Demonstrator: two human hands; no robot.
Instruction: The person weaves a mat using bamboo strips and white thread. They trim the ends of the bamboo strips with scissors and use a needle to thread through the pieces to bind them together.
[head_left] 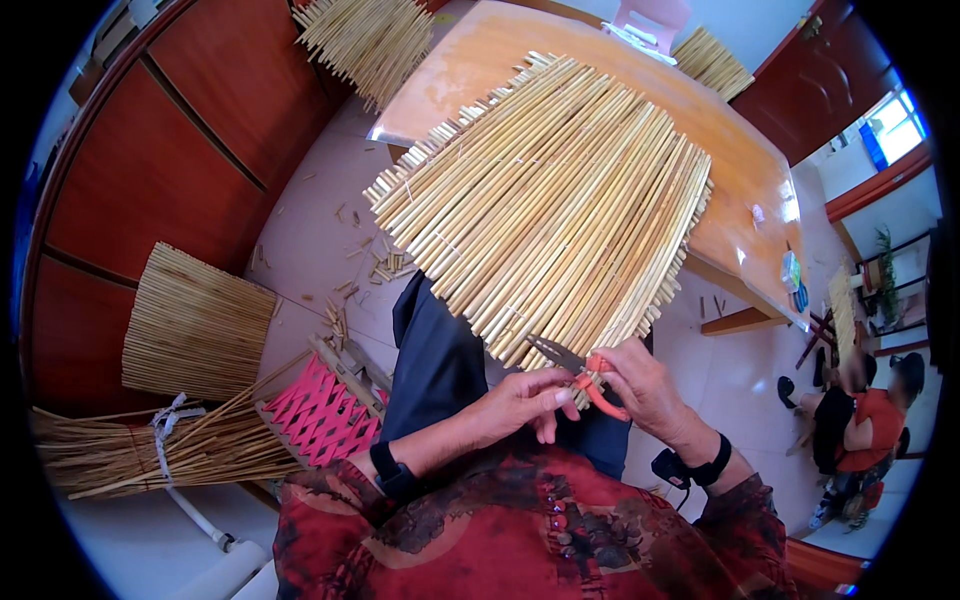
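Pink chair (pixel 657 14), green plant (pixel 886 268), reddish-brown door (pixel 815 85).

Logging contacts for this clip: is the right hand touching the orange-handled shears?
Touching. The head view shows it: the right hand grips the orange-handled shears, skin meeting the handle with no gap between.

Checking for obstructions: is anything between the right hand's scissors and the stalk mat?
Nothing visible does. The right hand holds the scissors, blades overlapping the near edge of the stalk mat in this view; the left hand is close by, on the body side of the blades.
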